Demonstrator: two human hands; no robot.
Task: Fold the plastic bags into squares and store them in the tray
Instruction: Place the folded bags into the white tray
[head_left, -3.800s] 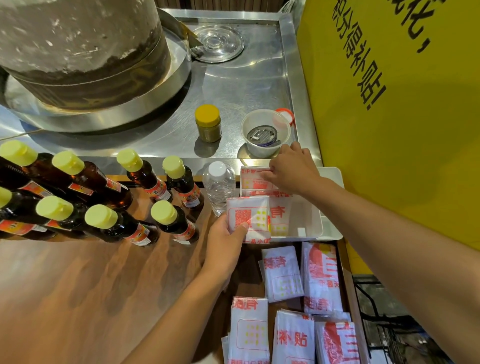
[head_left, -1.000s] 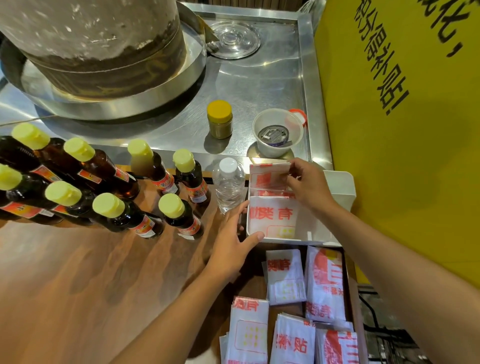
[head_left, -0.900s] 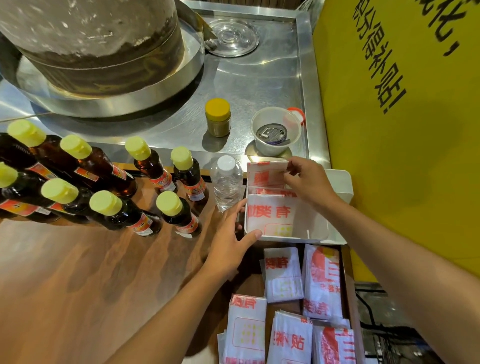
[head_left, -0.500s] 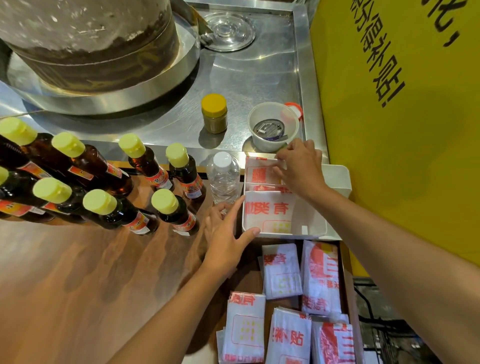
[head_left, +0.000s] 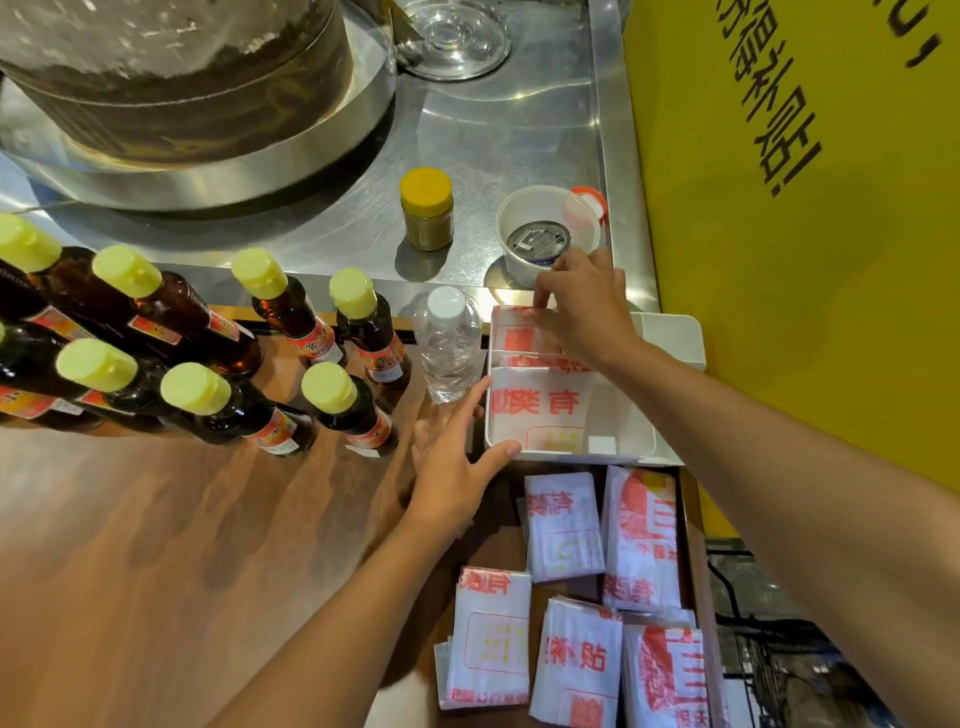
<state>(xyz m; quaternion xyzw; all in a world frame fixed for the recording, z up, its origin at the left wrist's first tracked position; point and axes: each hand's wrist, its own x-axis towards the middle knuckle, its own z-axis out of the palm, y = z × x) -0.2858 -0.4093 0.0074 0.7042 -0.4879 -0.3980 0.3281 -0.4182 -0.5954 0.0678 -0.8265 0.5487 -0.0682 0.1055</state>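
Observation:
A white tray (head_left: 671, 336) stands at the table's right edge with folded white-and-red plastic bags upright inside: one at the front (head_left: 540, 408), others behind it (head_left: 511, 335). My right hand (head_left: 582, 309) reaches over the tray, fingers curled on the top edge of the rear bags. My left hand (head_left: 457, 452) lies against the tray's left wall with straight fingers, thumb on the near corner, holding nothing. More folded bags lie on the table below the tray (head_left: 563, 525) (head_left: 644, 535) (head_left: 491, 634).
Several brown bottles with yellow caps (head_left: 208, 395) crowd the left. A clear water bottle (head_left: 447, 343) stands just left of the tray. Behind are a yellow-lidded jar (head_left: 427, 208), a white cup (head_left: 545, 234) and a big pot on steel. A yellow wall (head_left: 805, 260) closes the right.
My left hand has put its folded bag into the tray's front, let go, and now rests on the tray's left side. My right hand stayed on the rear bags, shifting slightly.

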